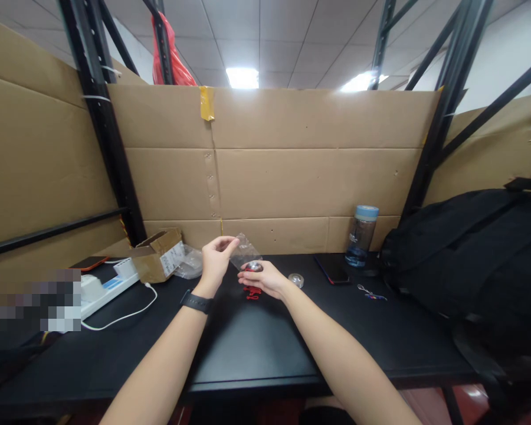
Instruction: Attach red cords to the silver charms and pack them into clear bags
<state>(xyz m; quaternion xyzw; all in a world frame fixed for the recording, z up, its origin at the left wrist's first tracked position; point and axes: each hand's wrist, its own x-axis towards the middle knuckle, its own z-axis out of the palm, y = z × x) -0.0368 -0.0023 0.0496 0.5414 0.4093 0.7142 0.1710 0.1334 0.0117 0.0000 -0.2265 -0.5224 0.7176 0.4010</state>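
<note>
Near the middle of the black table, my left hand point(216, 261) pinches the upper left part of a clear plastic bag point(246, 250). A dark band is on that wrist. My right hand point(268, 278) is just right of the bag, its fingers closed round a small shiny silver and red object point(253, 267). The bag's lower end meets this hand; whether the object is partly inside it, I cannot tell. Red cord-like pieces point(252, 291) show below the right hand's fingers. To the right, a small round clear item point(296, 280) lies on the table.
An open cardboard box point(157, 260), crumpled clear plastic point(189, 263) and a white power strip point(106, 295) with a cable are left. At right are a phone point(333, 269), a bottle point(361, 236), a keychain point(372, 294) and a black backpack point(473, 265). Cardboard point(274, 183) walls the back.
</note>
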